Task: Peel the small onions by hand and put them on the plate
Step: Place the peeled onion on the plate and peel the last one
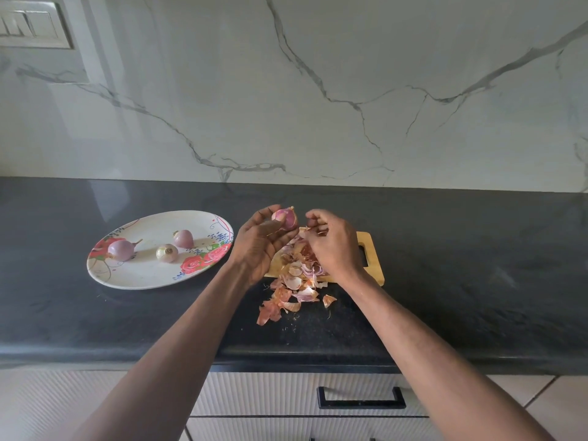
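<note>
Peeling onion (285,217) | pinched in left hand (258,241) fingertips, above skins (297,275) | right hand (331,241) curled, pinching skin flake just beside | light, firm, likely slick once bare; grip round its middle | plate (140,275) left of left hand

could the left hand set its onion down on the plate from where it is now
Probably yes. The left hand grips an onion just right of the floral plate, nothing stands between them, and bare plate shows near the three peeled onions.
</note>
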